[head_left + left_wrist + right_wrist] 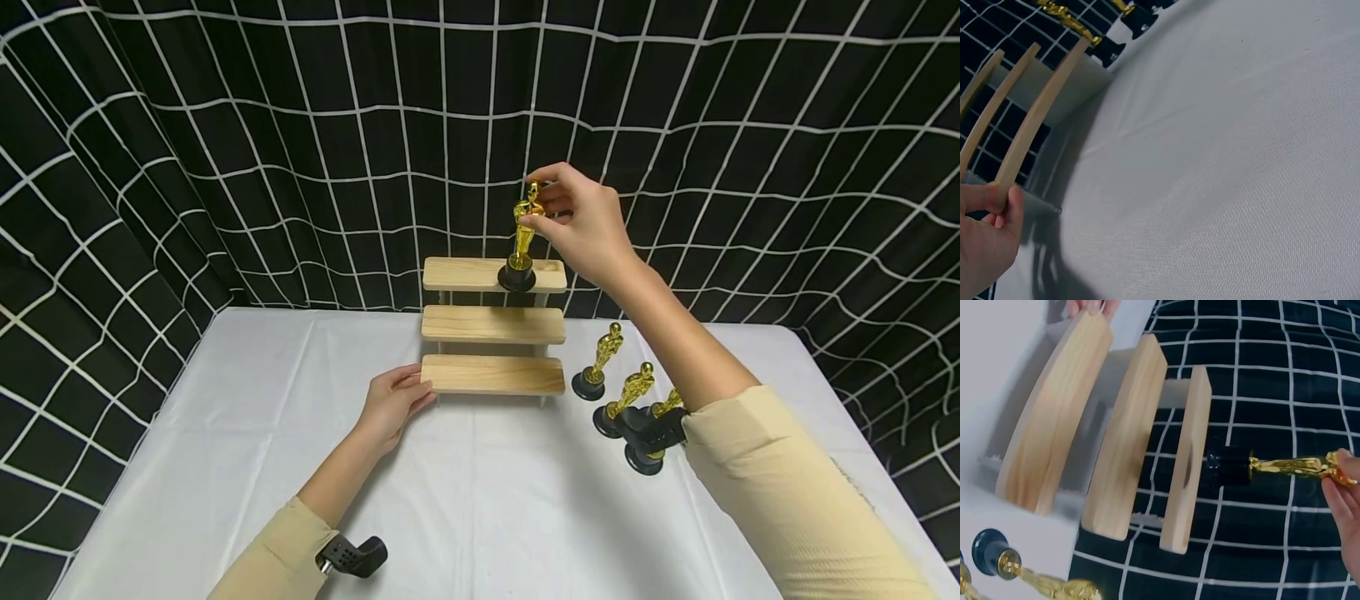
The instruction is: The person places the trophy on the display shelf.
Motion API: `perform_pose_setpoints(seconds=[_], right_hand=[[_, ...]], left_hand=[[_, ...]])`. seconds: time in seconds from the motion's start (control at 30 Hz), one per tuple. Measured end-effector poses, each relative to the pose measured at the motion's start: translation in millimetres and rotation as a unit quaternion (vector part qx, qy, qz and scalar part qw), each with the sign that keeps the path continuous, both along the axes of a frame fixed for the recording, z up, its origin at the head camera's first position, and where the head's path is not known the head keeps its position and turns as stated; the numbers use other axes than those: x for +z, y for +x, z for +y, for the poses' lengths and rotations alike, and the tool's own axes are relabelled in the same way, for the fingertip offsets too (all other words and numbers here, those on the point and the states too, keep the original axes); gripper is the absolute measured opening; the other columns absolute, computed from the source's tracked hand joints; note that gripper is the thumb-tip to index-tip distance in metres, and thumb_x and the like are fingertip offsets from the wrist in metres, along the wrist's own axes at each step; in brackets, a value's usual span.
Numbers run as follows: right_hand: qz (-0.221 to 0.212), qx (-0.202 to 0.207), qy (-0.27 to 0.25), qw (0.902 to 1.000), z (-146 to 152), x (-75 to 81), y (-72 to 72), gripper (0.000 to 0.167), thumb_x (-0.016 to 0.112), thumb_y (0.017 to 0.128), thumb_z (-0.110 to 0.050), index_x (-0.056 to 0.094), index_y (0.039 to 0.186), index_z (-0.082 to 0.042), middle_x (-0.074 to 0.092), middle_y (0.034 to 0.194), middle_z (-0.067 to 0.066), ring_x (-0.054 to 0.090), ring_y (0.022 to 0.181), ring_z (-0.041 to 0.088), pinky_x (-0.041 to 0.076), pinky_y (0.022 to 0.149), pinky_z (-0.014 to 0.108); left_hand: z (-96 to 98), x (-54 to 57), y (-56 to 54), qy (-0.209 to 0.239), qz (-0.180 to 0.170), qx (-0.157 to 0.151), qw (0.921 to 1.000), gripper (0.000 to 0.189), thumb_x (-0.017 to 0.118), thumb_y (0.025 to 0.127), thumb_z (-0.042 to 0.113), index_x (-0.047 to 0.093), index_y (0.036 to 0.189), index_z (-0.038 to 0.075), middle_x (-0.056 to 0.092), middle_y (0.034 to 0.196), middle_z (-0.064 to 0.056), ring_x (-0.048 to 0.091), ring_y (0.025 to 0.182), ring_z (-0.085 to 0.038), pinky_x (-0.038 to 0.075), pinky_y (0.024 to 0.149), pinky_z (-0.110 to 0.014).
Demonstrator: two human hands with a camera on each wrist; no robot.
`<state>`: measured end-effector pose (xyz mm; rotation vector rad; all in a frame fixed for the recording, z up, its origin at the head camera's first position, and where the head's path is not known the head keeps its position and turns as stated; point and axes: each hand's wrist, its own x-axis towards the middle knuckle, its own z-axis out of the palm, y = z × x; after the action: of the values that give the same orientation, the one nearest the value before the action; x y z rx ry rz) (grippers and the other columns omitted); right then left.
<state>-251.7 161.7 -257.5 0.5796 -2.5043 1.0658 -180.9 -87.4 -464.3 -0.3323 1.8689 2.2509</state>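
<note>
My right hand [588,221] pinches a gold trophy statuette [524,237] by its upper body, between thumb and fingers. Its round black base [1232,466] is just above the top board of a three-tier wooden shelf [493,325], toward that board's right part; in the right wrist view a gap shows between base and board. With thumb and fingers, my left hand [392,408] grips the left end of the lowest board [1038,112].
Several more gold statuettes stand on the white-clothed table [300,375] right of the shelf, the nearest being a statuette [600,358] by the lowest boards. My right forearm partly covers others. A black curtain [300,142] with a white grid hangs behind the table.
</note>
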Motion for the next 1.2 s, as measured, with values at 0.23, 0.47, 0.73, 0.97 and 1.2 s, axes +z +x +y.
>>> perform_pose_setpoints(seconds=[0.23, 0.47, 0.73, 0.97, 1.2], right_hand=[[-0.014, 0.007, -0.008, 0.9999, -20, 1.3, -4.6, 0.042, 0.077, 0.096, -0.003, 0.062, 0.135, 0.000, 0.073, 0.121, 0.022, 0.073, 0.109, 0.035, 0.066, 0.100, 0.047], [-0.015, 0.022, -0.014, 0.9995, -37, 0.8, -10.7, 0.041, 0.077, 0.097, -0.003, 0.062, 0.134, 0.001, 0.073, 0.121, 0.022, 0.073, 0.109, 0.033, 0.065, 0.100, 0.045], [-0.022, 0.021, -0.013, 0.9995, -47, -2.6, -21.4, 0.041, 0.076, 0.097, -0.002, 0.061, 0.136, 0.001, 0.072, 0.122, 0.022, 0.072, 0.109, 0.034, 0.065, 0.098, 0.044], [-0.030, 0.016, -0.017, 0.9993, -50, -9.1, -28.2, 0.042, 0.075, 0.098, -0.002, 0.061, 0.136, 0.003, 0.071, 0.123, 0.022, 0.071, 0.110, 0.034, 0.065, 0.099, 0.043], [-0.031, 0.015, -0.028, 0.9990, -52, -13.5, -34.6, 0.041, 0.074, 0.098, 0.000, 0.060, 0.136, 0.003, 0.071, 0.123, 0.023, 0.071, 0.110, 0.034, 0.065, 0.101, 0.041]], left_hand=[[0.6, -0.4, -0.7, -0.002, 0.000, 0.002, 1.0000, 0.045, 0.056, 0.101, -0.014, 0.048, 0.145, -0.019, 0.059, 0.134, -0.033, 0.069, 0.095, -0.013, 0.065, 0.092, -0.019], [0.0, -2.5, -2.3, -0.002, -0.003, 0.003, 1.0000, 0.045, 0.056, 0.101, -0.015, 0.048, 0.145, -0.018, 0.060, 0.133, -0.031, 0.068, 0.092, -0.010, 0.065, 0.090, -0.018], [0.1, -2.6, -1.8, 0.004, 0.000, 0.003, 1.0000, 0.045, 0.056, 0.101, -0.014, 0.047, 0.145, -0.019, 0.058, 0.134, -0.034, 0.068, 0.095, -0.013, 0.066, 0.090, -0.019], [0.5, -2.2, -1.1, 0.000, 0.003, 0.006, 1.0000, 0.045, 0.057, 0.101, -0.013, 0.047, 0.145, -0.019, 0.059, 0.134, -0.033, 0.069, 0.094, -0.013, 0.066, 0.090, -0.020], [1.1, -2.0, -1.4, -0.005, 0.000, 0.009, 0.9999, 0.045, 0.057, 0.101, -0.014, 0.048, 0.145, -0.018, 0.061, 0.131, -0.031, 0.069, 0.094, -0.013, 0.066, 0.090, -0.019]])
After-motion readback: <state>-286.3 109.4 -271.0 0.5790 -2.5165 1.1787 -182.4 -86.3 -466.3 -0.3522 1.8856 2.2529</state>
